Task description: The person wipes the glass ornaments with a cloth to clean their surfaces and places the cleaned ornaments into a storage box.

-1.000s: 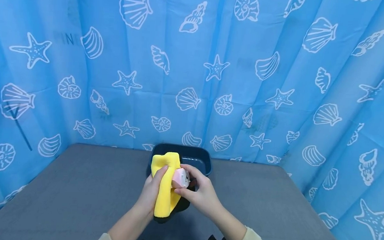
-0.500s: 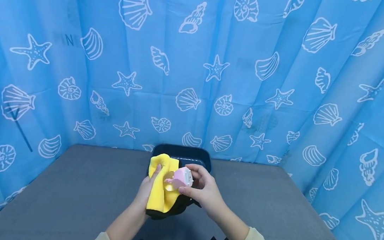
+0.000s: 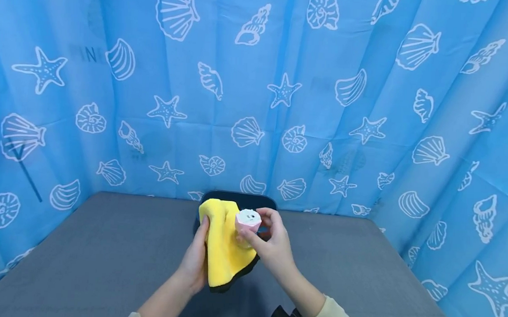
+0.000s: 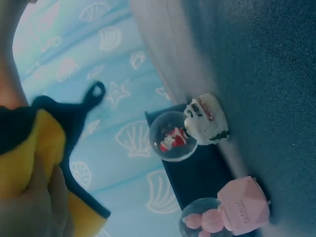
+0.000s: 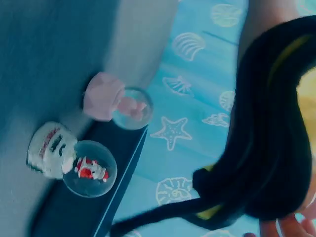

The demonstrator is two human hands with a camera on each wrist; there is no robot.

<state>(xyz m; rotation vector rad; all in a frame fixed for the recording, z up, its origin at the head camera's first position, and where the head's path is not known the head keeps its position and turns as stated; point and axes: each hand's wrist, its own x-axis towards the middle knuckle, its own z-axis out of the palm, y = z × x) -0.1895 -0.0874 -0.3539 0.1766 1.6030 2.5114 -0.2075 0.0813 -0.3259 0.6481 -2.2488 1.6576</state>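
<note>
Pink-based globe (image 3: 248,219) has tipped since 0.5 s ago, white underside now up; right hand (image 3: 273,243) pinches its base, thumb and fingers clamped; ball end mostly hidden against yellow cloth (image 3: 224,250), which left hand (image 3: 196,259) grips; wrist views show Santa globe (image 4: 207,121) and second pink globe (image 4: 242,205) before dark tray (image 3: 240,195); hands and cloth largely block these in head view; blue shell curtain (image 3: 240,83) behind.
</note>
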